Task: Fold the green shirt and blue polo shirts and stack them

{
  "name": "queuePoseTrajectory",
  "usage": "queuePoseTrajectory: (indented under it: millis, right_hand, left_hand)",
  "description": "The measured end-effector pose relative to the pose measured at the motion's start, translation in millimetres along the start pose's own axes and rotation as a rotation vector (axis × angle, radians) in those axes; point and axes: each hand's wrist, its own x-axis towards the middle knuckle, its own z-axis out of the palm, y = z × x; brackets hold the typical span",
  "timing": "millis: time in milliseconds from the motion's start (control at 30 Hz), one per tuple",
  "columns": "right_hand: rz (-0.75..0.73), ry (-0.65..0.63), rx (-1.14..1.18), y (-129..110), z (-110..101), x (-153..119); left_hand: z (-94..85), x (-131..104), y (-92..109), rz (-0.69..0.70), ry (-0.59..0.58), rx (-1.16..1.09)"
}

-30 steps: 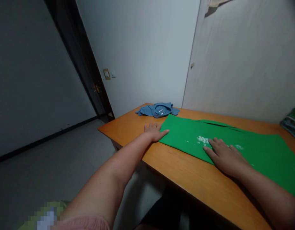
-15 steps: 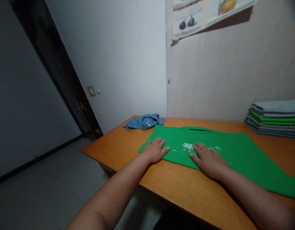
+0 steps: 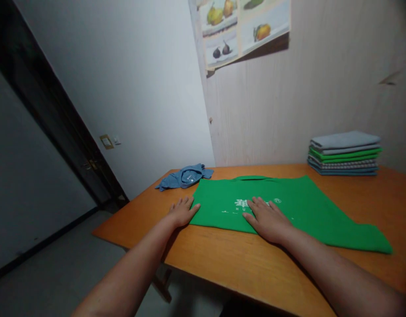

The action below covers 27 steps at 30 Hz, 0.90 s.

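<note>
A green T-shirt (image 3: 222, 191) with white print lies flat on the wooden table (image 3: 203, 246), its neck opening along the far side. One sleeve stretches out to the right. My left hand (image 3: 183, 212) rests at the shirt's left edge, palm down, thumb on the cloth and fingers spread; it covers part of that edge. On the printed front lies my right hand (image 3: 267, 220), flat with fingers apart, hiding some of the lettering. Neither hand grips anything.
Behind the shirt's left corner sits a crumpled blue garment (image 3: 186, 177). A stack of folded clothes (image 3: 344, 154), grey, green, checked and blue, stands at the back right. Fruit pictures (image 3: 222, 39) hang on the wall. A dark door (image 3: 67, 119) is at left.
My left hand has slid left across the shirt to its edge, where a bit of green cloth stuck out before. My right hand stays on the print. The view has turned right.
</note>
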Motion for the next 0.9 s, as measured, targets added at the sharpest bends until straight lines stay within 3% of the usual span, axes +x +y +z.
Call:
queuePoseTrajectory:
  millis: [67, 167, 233, 300, 367, 500, 667, 800, 900]
  right_hand:
    - [0.004, 0.005, 0.007, 0, 2, 1]
    - [0.006, 0.014, 0.020, -1, 3, 1]
    - [0.009, 0.015, 0.024, -1, 3, 1]
    - [0.015, 0.012, 0.024, -2, 3, 0]
    - [0.016, 0.009, 0.028, -2, 2, 0]
    - [0.003, 0.022, 0.047, -2, 2, 0]
    - [0.009, 0.033, 0.061, -3, 3, 0]
    - [0.010, 0.029, 0.088, -4, 1, -1]
    - [0.011, 0.020, 0.105, -5, -2, -2]
  left_hand:
    - [-3.6, 5, 8, 0.011, 0.096, 0.021]
    - [-4.0, 11, 34, 0.148, 0.210, 0.016]
    - [-0.2, 13, 50, 0.322, 0.181, -0.012]
    - [4.2, 16, 57, 0.408, 0.066, -0.015]
    - [5.5, 22, 54, 0.334, -0.010, 0.012]
    - [-4.8, 38, 41, 0.120, 0.014, 0.087]
    - [-8.0, 51, 61, 0.219, 0.131, 0.111]
    - [6.5, 57, 70, 0.395, 0.016, 0.069]
    - [8.7, 68, 66, 0.297, -0.005, 0.090]
